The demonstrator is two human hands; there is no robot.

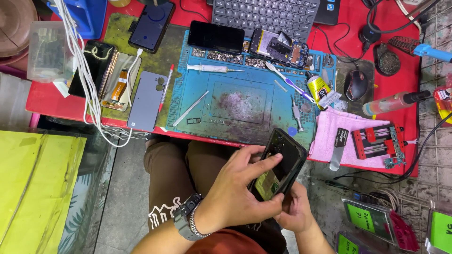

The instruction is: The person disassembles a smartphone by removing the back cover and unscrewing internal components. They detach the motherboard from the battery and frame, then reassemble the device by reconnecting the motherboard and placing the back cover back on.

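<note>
The left hand (238, 190) lies across the face of a dark smartphone (278, 165), its fingers (263, 163) spread a little and curved, the thumb and forefinger pressing on the glossy glass screen; a metal watch and chain bracelet sit at the wrist. The right hand (295, 212) cups the phone from beneath, fingers closed round its lower end, mostly hidden by the left hand. The phone is tilted, held over the person's lap just off the near edge of the table (47, 101), below the blue repair mat (245, 75).

The mat is rubbery, stained and scuffed, with a grey smear at its middle; along its far edge lie a black phone (216, 36) and an opened phone with bare circuitry (278, 47); a clear syringe (212, 68) and a purple-handled toothbrush (289, 82) lie nearer. At the near right corner a pink cloth (329, 129) carries a red metal clamp fixture (379, 141); near the left edge rests a smooth grey phone back cover (147, 99).
</note>
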